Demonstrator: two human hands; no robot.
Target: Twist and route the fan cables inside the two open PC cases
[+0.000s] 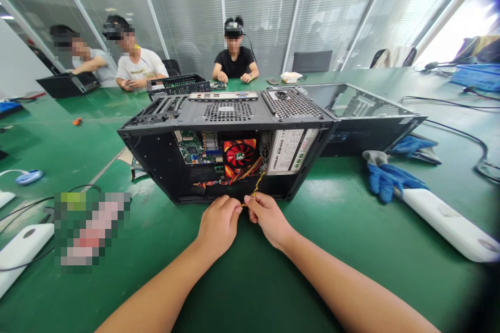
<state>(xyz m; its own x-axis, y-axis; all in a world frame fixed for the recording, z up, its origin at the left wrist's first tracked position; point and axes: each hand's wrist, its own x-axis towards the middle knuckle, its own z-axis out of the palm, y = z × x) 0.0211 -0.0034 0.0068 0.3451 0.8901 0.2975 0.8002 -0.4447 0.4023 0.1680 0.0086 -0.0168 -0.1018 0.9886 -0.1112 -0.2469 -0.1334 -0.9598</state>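
An open black computer case [156, 151] lies in front of me, its inside facing me. A twisted yellow-and-black cable [258, 182] comes out of it near the white-labelled power supply [291, 152]. My left hand [219, 222] pinches the cable's near end, and my right hand [269, 218] pinches it just beside, close to the case's lower edge. The cable's tip is hidden by my fingers. Inside sit a red cooling fan [239, 157], a green motherboard [191, 146] and a bundle of coloured wires [224, 182].
Blue gloves [385, 179] and a white elongated device [445, 218] lie at right on the green table [336, 270]. Behind them stands another open case [367, 135]. Another white device [23, 250] and cables are at left. Several people sit across the table.
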